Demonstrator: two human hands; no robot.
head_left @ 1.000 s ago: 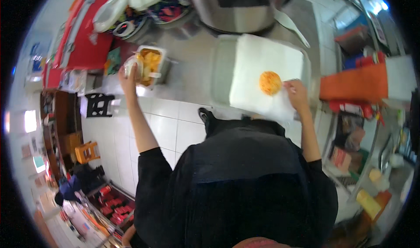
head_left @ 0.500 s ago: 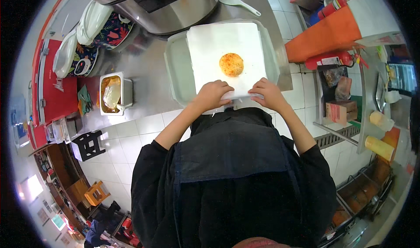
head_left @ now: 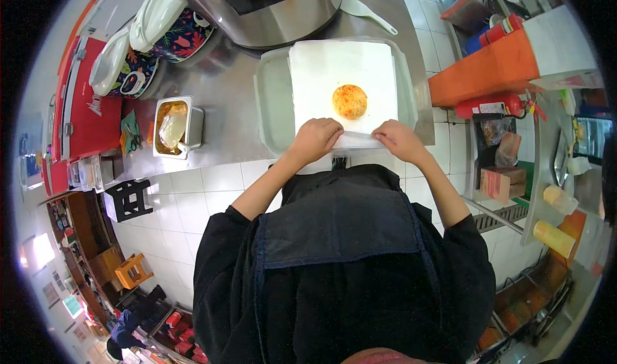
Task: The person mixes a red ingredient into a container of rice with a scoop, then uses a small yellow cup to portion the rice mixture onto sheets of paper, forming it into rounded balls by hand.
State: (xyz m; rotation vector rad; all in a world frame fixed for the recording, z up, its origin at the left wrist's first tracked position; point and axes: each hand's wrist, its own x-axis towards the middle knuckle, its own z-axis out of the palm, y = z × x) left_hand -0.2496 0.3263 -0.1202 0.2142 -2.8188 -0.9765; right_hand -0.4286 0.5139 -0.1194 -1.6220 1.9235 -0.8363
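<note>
A round, flat cake of food [head_left: 350, 102], yellowish with orange-red seasoning, lies on a stack of white paper sheets [head_left: 315, 68]. The stack rests on a pale green tray [head_left: 275, 100] at the counter's near edge. My left hand [head_left: 317, 139] is closed, pinching the near edge of the top sheet left of centre. At the right part of that edge, my right hand [head_left: 400, 140] pinches the paper too. Between them the sheet's edge is lifted and turned up in a narrow strip, just short of the food.
Behind the tray stands a large steel cooker [head_left: 283, 14], with a white rice paddle [head_left: 369, 15] beside it. To the left sit a steel container [head_left: 196, 133] of orange contents, two patterned pots and a red box [head_left: 93, 100]. A person [head_left: 132, 325] is at far lower left.
The near paper edge has risen into a turned-up strip between my hands. Both hands keep pinching it. The whole view has shifted slightly.
</note>
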